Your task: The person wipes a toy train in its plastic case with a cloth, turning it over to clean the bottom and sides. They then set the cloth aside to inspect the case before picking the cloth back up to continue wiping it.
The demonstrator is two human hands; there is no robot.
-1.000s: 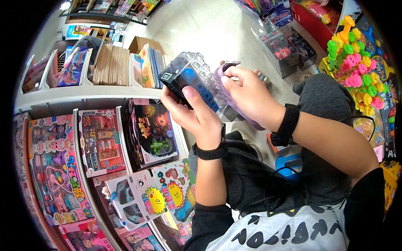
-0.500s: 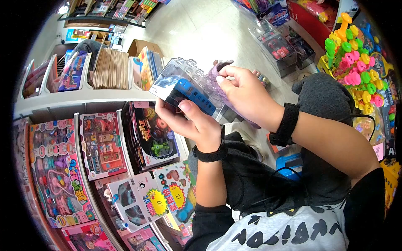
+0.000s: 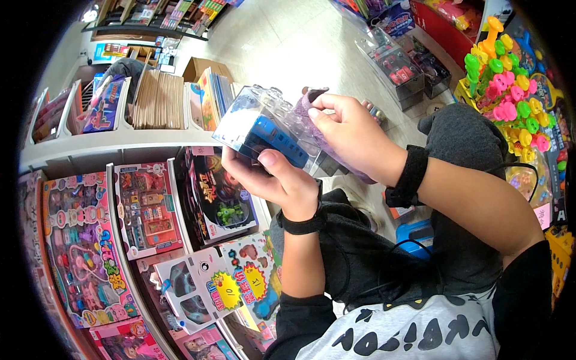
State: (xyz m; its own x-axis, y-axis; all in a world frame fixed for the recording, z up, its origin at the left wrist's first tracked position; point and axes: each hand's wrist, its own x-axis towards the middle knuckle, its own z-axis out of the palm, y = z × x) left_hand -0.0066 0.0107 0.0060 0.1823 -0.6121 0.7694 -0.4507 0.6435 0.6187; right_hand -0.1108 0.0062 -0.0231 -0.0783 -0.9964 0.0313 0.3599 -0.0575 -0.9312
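Note:
A clear plastic display box point(image 3: 240, 117) with studs along one side is held up in front of me. Inside it sits a blue toy vehicle point(image 3: 279, 141), perhaps a bus. My left hand point(image 3: 279, 180) grips the box from below, the thumb against its near side and the fingers mostly hidden behind. A purple cloth point(image 3: 318, 127) is pinched in my right hand point(image 3: 351, 129) and lies against the studded end of the box. Part of the cloth hangs down below my right wrist.
Boxed toys point(image 3: 90, 246) fill the shelves on the left, below a ledge of books point(image 3: 159, 99). Colourful plastic toys point(image 3: 516, 96) stand at the right. Clear display cases point(image 3: 396, 69) sit on the floor point(image 3: 288, 36) ahead. A blue object point(image 3: 415, 237) lies near my legs.
The box has turned slightly in my left hand. The purple cloth and the fingers of my right hand have shifted a little along its end.

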